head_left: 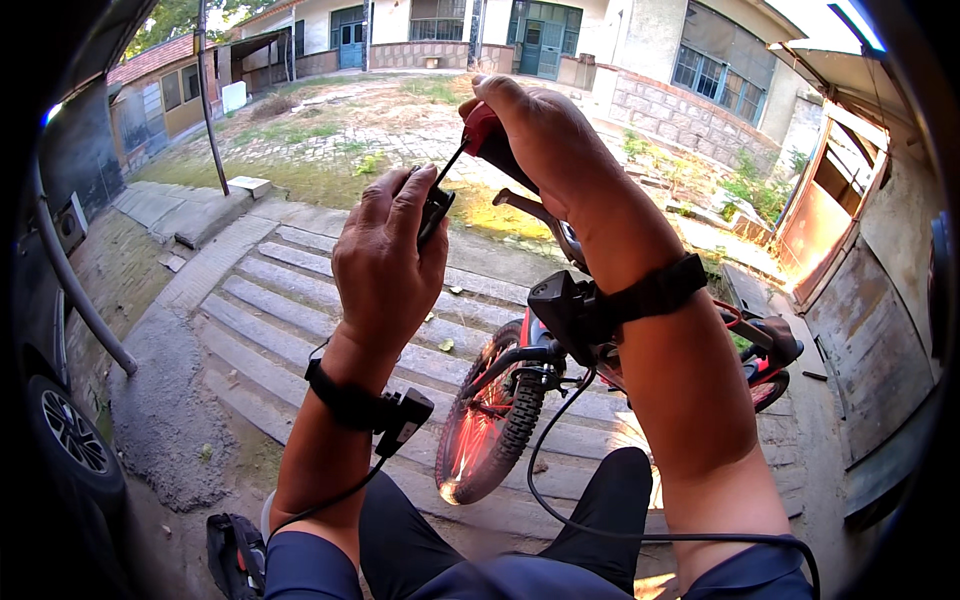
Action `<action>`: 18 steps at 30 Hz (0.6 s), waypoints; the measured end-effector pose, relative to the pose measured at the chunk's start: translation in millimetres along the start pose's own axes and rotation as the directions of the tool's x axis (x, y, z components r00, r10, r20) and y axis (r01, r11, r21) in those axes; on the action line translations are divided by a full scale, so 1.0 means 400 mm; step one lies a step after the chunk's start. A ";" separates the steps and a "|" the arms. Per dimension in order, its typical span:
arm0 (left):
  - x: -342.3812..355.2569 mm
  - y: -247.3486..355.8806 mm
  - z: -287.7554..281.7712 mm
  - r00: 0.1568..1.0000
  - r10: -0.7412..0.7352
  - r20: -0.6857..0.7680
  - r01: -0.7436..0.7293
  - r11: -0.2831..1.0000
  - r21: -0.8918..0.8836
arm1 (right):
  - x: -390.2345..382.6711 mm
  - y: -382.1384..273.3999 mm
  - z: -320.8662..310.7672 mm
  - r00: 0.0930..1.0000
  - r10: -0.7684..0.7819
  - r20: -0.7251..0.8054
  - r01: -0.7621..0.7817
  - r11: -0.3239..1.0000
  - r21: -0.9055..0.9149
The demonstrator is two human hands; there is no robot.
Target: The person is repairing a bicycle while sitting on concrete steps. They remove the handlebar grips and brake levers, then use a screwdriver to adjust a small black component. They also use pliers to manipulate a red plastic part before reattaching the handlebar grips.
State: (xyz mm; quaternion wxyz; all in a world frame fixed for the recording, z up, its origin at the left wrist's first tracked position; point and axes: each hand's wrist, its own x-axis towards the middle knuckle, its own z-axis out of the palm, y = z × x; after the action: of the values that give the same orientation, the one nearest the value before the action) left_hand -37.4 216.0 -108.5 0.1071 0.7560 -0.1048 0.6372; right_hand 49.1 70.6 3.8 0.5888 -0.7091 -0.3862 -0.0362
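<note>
Head view: both hands are raised out front, neither one free. R hand (535, 125) is wrapped round the handle of a red/black driver (490, 140) w/ thin dark shaft; L hand (385, 235) pinches a small black part (437, 208), mostly hidden by the grip. Shaft angles down-left to the part; can't tell if the tip is seated, nor what type it is. Part sits in midair just L of the driver, above the slabs; can't tell if it's linked to the bike (492, 425). Step in hand, prob.: working a fastener on that part. Next move likely calls for L steady, tip square in line, then a R wrist turn w/ light push; risk = tip slipping into L hand. Edges: bike's knobby front tyre stands b/w the forearms, near the knees (622, 490); R forearm (690, 420) passes over the frame, so watch a dropped elbow. Cable (650, 538) off R wrist unit (562, 312) loops low past the tyre, poss. snag; L wrist unit (402, 420) has its own lead (330, 503). Far L: leaning pole (88, 312) & car wheel (75, 430). Far R: wooden door (838, 225). Best room: fwd-L, over the ridged slabs (285, 300).
</note>
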 end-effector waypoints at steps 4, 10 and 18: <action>0.008 0.028 0.000 0.963 -0.257 0.079 0.252 0.966 0.061 | -0.004 -0.005 0.004 1.000 0.014 0.000 -0.014 1.000 0.019; 0.015 0.027 0.002 0.914 -0.316 0.252 0.302 0.949 0.093 | 0.012 0.024 0.002 0.999 -0.049 0.010 0.049 0.999 -0.006; 0.042 0.018 -0.023 0.893 -0.329 0.308 0.338 0.941 0.024 | 0.013 0.009 0.007 1.000 -0.028 -0.011 0.027 0.996 -0.086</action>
State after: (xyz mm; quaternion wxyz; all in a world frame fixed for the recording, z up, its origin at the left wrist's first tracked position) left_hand -45.4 211.3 -90.2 0.2085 0.8510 0.0015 0.4821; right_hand 53.8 75.5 3.0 0.5595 -0.7282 -0.3903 -0.0655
